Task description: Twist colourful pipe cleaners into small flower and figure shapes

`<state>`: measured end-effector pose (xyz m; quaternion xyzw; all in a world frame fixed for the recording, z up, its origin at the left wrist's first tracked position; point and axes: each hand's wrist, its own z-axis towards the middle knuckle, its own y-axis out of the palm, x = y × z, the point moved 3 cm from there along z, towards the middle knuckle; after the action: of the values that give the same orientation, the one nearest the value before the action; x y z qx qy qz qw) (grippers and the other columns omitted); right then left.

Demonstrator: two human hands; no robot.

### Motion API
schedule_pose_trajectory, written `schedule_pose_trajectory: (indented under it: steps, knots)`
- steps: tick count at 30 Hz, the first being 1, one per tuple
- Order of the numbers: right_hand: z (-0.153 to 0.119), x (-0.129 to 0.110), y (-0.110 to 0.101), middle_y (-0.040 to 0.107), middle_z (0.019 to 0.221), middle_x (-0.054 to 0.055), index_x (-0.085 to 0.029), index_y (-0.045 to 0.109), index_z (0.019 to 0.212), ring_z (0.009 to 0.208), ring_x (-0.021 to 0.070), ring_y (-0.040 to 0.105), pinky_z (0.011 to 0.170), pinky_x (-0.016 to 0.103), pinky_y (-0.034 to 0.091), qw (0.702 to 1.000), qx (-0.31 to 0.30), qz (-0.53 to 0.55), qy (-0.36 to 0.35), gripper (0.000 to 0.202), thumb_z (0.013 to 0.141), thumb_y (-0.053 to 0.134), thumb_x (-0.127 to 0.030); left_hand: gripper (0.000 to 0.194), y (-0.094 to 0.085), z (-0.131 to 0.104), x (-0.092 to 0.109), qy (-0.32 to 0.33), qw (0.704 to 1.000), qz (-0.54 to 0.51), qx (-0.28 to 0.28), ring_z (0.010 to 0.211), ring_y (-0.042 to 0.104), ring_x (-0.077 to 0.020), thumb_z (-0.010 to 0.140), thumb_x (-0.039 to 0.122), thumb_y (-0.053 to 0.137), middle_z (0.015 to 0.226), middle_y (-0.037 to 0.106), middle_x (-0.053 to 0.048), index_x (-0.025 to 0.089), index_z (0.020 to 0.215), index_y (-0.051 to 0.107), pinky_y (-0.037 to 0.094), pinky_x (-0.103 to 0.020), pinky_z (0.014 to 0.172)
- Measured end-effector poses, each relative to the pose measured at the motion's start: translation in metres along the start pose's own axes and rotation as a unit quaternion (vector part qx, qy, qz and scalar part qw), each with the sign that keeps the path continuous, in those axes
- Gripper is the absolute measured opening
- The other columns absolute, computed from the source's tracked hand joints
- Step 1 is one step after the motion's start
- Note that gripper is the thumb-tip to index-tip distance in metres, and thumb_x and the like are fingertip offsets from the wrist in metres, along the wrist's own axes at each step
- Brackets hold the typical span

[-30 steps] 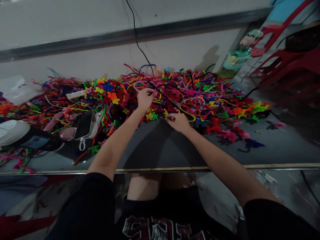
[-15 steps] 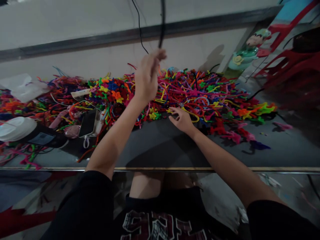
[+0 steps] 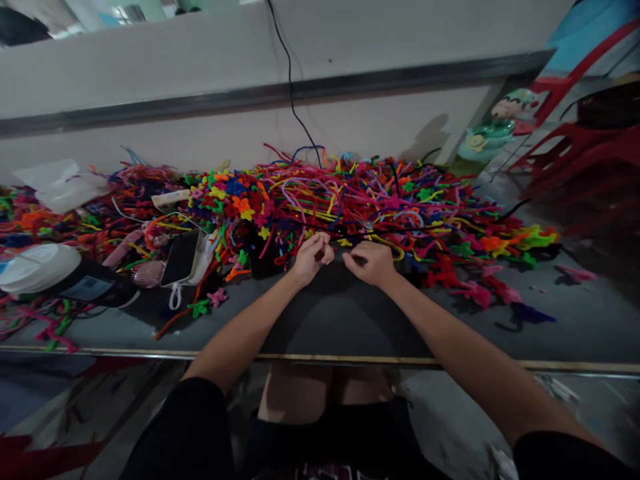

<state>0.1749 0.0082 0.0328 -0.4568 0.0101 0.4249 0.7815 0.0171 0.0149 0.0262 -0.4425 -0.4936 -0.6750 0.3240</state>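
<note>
A long black pipe cleaner (image 3: 415,231) runs sideways from the fingertips of my left hand (image 3: 311,260), which pinches its near end. It passes just beyond my right hand (image 3: 375,263). That hand is curled, thumb against bent fingers, close to the left one; what it may hold is hidden. Both hands are just above the front edge of a large heap of coloured pipe cleaners (image 3: 320,193). A yellow pipe-cleaner loop lies behind the right hand.
At left are a phone (image 3: 181,259), a large cup with a white lid (image 3: 43,267) and a plastic bag (image 3: 60,187). Finished pipe-cleaner figures (image 3: 475,290) lie at right on the dark table (image 3: 340,327). A black cable (image 3: 293,87) hangs down the wall; red chairs (image 3: 575,153) stand beyond.
My left hand has come down from a raised position, bringing the black pipe cleaner from upright to level. My right hand's fingers, spread before, are curled now. The view has tilted up slightly.
</note>
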Motion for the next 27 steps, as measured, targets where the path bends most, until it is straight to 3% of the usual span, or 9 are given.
schedule_pose_trajectory:
  steps: [3, 6, 7, 11, 16, 19, 21, 24, 27]
  knots:
    - [-0.003, -0.008, -0.002, 0.062, 0.061, 0.004, -0.021, 0.064, 0.065, 0.062, 0.0170, 0.058, 0.066, 0.031, 0.047, 0.998, -0.012, 0.049, -0.038, 0.030, 0.087, 0.049, -0.034, 0.022, 0.001, 0.000, -0.004, -0.060, 0.997, 0.000, -0.054, 0.037, 0.026, -0.0092, 0.075, 0.023, 0.043, 0.038, 0.029, 0.004, 0.019, 0.055, 0.038, 0.028, -0.024, 0.047]
    - [-0.001, -0.005, -0.008, 0.069, 0.097, 0.009, -0.022, 0.066, 0.105, 0.094, 0.0230, 0.062, 0.084, 0.039, 0.048, 0.997, 0.055, 0.052, -0.026, 0.029, 0.085, 0.053, -0.038, 0.023, 0.004, -0.004, -0.008, -0.121, 0.984, -0.013, -0.128, 0.034, 0.018, -0.0080, 0.066, 0.022, 0.042, 0.033, 0.021, 0.004, 0.020, 0.044, 0.033, 0.024, -0.024, 0.045]
    - [0.000, -0.003, -0.007, 0.068, 0.107, 0.010, -0.022, 0.064, 0.112, 0.103, 0.0244, 0.061, 0.088, 0.041, 0.047, 0.997, 0.044, 0.054, -0.033, 0.033, 0.085, 0.054, -0.039, 0.023, 0.005, -0.005, -0.008, -0.132, 0.980, -0.020, -0.149, 0.034, 0.019, -0.0082, 0.064, 0.022, 0.042, 0.032, 0.021, 0.004, 0.020, 0.044, 0.033, 0.023, -0.024, 0.045]
    - [0.001, 0.000, 0.002, 0.073, 0.090, 0.007, -0.021, 0.069, 0.094, 0.089, 0.0206, 0.067, 0.082, 0.037, 0.051, 0.989, -0.030, 0.111, -0.094, 0.027, 0.092, 0.046, -0.036, 0.017, 0.003, -0.005, -0.002, -0.105, 0.972, -0.080, -0.195, 0.033, 0.019, -0.0071, 0.061, 0.018, 0.041, 0.031, 0.021, 0.004, 0.019, 0.045, 0.035, 0.023, -0.023, 0.044]
    - [-0.001, 0.003, 0.006, 0.073, 0.096, 0.008, -0.020, 0.069, 0.100, 0.084, 0.0197, 0.069, 0.076, 0.032, 0.053, 0.995, -0.028, 0.077, -0.061, 0.024, 0.090, 0.053, -0.034, 0.010, -0.006, 0.002, -0.003, -0.083, 0.984, -0.077, -0.141, 0.042, 0.040, -0.0083, 0.070, 0.009, 0.044, 0.042, 0.041, 0.003, 0.014, 0.069, 0.053, 0.034, -0.022, 0.052]
    - [0.000, 0.009, 0.003, 0.072, 0.098, 0.009, -0.019, 0.069, 0.101, 0.088, 0.0213, 0.068, 0.079, 0.035, 0.053, 0.999, -0.001, 0.030, -0.033, 0.025, 0.092, 0.048, -0.030, 0.025, -0.008, 0.004, -0.006, -0.089, 0.991, -0.048, -0.090, 0.048, 0.046, -0.0082, 0.081, 0.017, 0.048, 0.058, 0.059, 0.000, 0.014, 0.104, 0.057, 0.034, -0.021, 0.051]
    - [0.000, 0.012, 0.001, 0.072, 0.099, 0.009, -0.018, 0.069, 0.101, 0.090, 0.0219, 0.067, 0.080, 0.036, 0.052, 0.999, 0.025, 0.014, -0.015, 0.026, 0.093, 0.046, -0.029, 0.032, -0.009, 0.005, -0.006, -0.094, 0.993, -0.034, -0.070, 0.047, 0.043, -0.0067, 0.087, 0.026, 0.048, 0.065, 0.063, -0.003, 0.014, 0.116, 0.055, 0.030, -0.019, 0.047]
    - [0.001, 0.016, 0.001, 0.072, 0.097, 0.009, -0.018, 0.069, 0.100, 0.091, 0.0219, 0.067, 0.081, 0.036, 0.052, 0.999, 0.036, 0.006, -0.004, 0.026, 0.092, 0.047, -0.030, 0.033, -0.013, 0.007, -0.004, -0.090, 0.995, -0.011, -0.037, 0.047, 0.042, -0.0047, 0.089, 0.035, 0.050, 0.068, 0.062, -0.003, 0.012, 0.110, 0.061, 0.023, -0.017, 0.041]
    - [0.001, 0.018, 0.002, 0.072, 0.095, 0.008, -0.019, 0.070, 0.101, 0.089, 0.0214, 0.067, 0.080, 0.035, 0.052, 0.999, 0.031, 0.010, 0.008, 0.026, 0.092, 0.049, -0.032, 0.027, -0.019, 0.010, -0.004, -0.080, 0.996, 0.019, -0.031, 0.049, 0.045, -0.0040, 0.085, 0.032, 0.058, 0.070, 0.063, -0.003, 0.011, 0.101, 0.064, 0.022, -0.016, 0.039]
